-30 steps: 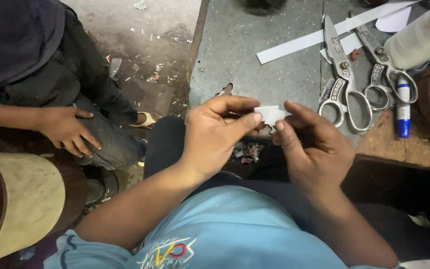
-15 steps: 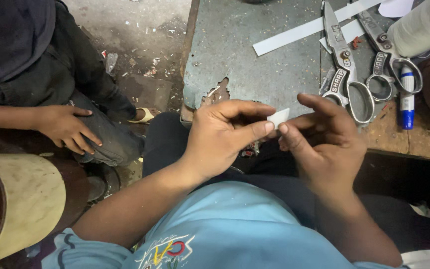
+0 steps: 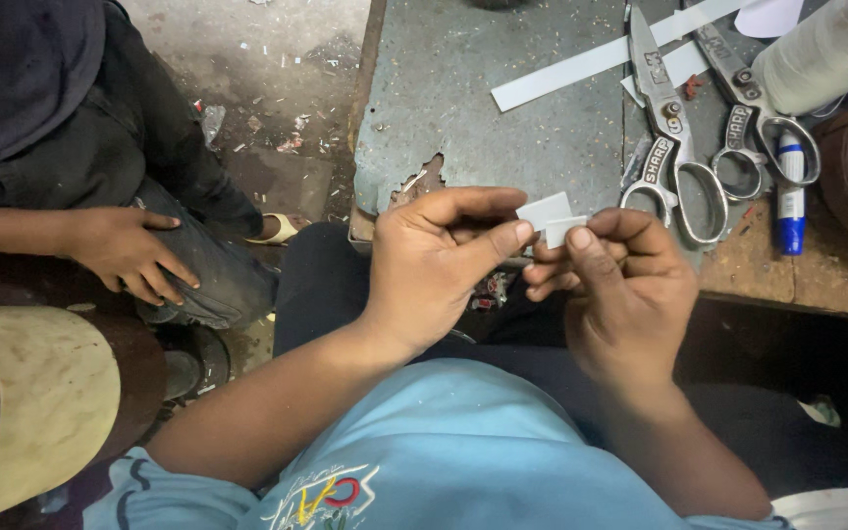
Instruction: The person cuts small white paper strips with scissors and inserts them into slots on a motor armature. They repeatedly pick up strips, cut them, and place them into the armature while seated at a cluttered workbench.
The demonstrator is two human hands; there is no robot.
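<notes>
Your left hand [image 3: 439, 265] and right hand [image 3: 625, 294] meet over your lap, and both are pinching small white pieces [image 3: 554, 220] between thumb and fingertips. There are two pieces: flat, pale, roughly rectangular slips with clean straight edges. The upper one sits at your left thumb tip, the lower one under your right thumb, and the two overlap or touch where your fingertips come together. I cannot tell whether they are paper or thin plastic.

Just beyond your grip lies the grey metal bench top [image 3: 483, 118], its near edge chipped and ragged. Up and to the right of your right hand rest two pairs of heavy steel shears [image 3: 674, 147], lying side by side, handles toward you. Just right of them lies one blue-capped white tube [image 3: 789, 191]. Farther out, one long white strip [image 3: 601, 59] crosses the bench slantwise, passing under the shears.

Far to the left of your grip, another person's hand [image 3: 125, 250] rests on a dark-trousered knee.
</notes>
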